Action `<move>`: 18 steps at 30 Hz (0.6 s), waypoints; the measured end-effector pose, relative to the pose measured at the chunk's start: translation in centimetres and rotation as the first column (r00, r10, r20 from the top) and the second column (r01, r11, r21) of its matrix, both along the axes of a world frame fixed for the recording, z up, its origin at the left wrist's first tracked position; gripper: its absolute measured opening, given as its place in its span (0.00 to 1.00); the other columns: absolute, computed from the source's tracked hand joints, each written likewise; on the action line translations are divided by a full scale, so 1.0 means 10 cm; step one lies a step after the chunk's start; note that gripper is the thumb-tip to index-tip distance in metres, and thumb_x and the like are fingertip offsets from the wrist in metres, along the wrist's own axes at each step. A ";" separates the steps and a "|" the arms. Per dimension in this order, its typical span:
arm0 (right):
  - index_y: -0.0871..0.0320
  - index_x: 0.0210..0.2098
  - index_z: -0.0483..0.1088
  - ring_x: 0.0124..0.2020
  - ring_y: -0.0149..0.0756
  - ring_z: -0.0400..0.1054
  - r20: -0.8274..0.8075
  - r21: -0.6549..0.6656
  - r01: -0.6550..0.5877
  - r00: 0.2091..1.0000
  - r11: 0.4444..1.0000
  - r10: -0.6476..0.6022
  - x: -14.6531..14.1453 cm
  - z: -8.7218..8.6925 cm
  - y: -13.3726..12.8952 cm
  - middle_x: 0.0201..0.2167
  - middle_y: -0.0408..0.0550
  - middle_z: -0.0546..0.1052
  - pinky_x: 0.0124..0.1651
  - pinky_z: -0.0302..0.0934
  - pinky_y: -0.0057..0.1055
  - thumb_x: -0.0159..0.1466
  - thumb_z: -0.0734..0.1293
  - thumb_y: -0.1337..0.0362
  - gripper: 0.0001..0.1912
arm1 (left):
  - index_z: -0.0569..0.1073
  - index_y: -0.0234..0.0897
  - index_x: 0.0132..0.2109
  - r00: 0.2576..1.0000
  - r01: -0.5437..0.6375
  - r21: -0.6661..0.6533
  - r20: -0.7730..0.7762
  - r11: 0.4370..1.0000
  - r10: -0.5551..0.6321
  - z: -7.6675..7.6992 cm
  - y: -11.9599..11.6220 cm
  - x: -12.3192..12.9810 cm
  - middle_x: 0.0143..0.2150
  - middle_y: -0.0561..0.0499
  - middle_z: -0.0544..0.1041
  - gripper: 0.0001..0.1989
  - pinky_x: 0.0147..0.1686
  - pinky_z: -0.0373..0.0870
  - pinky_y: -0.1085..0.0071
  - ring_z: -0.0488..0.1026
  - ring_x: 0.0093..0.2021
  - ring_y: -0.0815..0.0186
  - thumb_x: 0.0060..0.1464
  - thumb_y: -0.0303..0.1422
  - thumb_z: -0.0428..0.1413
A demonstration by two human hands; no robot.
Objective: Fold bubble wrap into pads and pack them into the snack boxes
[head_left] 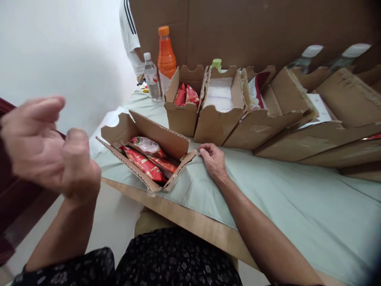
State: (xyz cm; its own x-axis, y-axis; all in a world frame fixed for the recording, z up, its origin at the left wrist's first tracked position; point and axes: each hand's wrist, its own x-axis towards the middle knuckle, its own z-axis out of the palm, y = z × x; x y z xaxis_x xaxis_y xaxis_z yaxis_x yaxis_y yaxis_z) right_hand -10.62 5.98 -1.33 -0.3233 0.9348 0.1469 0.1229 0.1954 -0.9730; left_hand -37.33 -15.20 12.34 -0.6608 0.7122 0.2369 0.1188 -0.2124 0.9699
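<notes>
My left hand is raised at the left, off the table and blurred by motion. Its fingers are half curled, with the thumb apart, and nothing shows in it. My right hand rests on the green cloth with its fingers curled in. Its fingertips are right at the near right corner of an open cardboard box; whether they touch it I cannot tell. Inside this box lie a red snack packet and a clear-and-red packet, with another red packet partly hidden between them.
Behind stands a row of cardboard bins; one holds red packets, another white packs. An orange drink bottle and a water bottle stand at the back left, near a person's white sleeve. The table's wooden edge runs before me.
</notes>
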 end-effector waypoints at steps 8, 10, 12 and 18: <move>0.58 0.55 0.74 0.49 0.46 0.75 0.091 0.020 -0.085 0.992 0.996 0.083 0.12 0.30 -0.47 0.53 0.58 0.80 0.54 0.69 0.45 0.65 0.67 0.47 0.27 | 0.79 0.42 0.52 0.965 -0.119 0.047 0.241 0.992 0.105 -0.35 0.18 -0.19 0.44 0.48 0.85 0.21 0.66 0.71 0.55 0.79 0.58 0.55 0.64 0.52 0.56; 0.55 0.63 0.70 0.55 0.47 0.74 0.104 0.020 -0.161 0.982 0.987 0.158 0.15 0.39 -0.74 0.61 0.58 0.77 0.58 0.68 0.46 0.69 0.65 0.44 0.30 | 0.80 0.41 0.48 0.935 -0.129 0.041 0.337 0.991 0.108 -0.50 0.23 -0.15 0.43 0.49 0.86 0.20 0.65 0.72 0.57 0.79 0.59 0.55 0.63 0.51 0.58; 0.54 0.67 0.67 0.57 0.48 0.73 0.093 0.009 -0.223 0.971 0.975 0.221 0.13 0.42 -0.99 0.65 0.58 0.74 0.60 0.69 0.47 0.72 0.62 0.43 0.31 | 0.80 0.41 0.45 0.902 -0.138 0.039 0.417 0.990 0.110 -0.64 0.24 -0.07 0.43 0.50 0.86 0.18 0.66 0.71 0.58 0.78 0.60 0.55 0.61 0.50 0.59; 0.53 0.69 0.64 0.62 0.49 0.72 0.196 0.178 -0.051 0.981 0.983 0.015 0.24 0.15 -1.10 0.62 0.56 0.77 0.62 0.71 0.47 0.77 0.51 0.48 0.29 | 0.81 0.43 0.45 0.910 -0.146 0.070 0.400 0.987 0.107 -0.85 0.08 0.39 0.49 0.51 0.86 0.19 0.68 0.69 0.60 0.78 0.62 0.57 0.62 0.52 0.57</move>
State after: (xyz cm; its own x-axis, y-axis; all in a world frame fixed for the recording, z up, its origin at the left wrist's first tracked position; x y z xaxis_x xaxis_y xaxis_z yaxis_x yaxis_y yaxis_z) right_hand -8.26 -5.05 0.22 -0.3923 0.8866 0.2450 0.2953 0.3736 -0.8793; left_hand -33.40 -14.40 3.82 -0.7975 0.6034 0.0019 -0.2364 -0.3154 0.9190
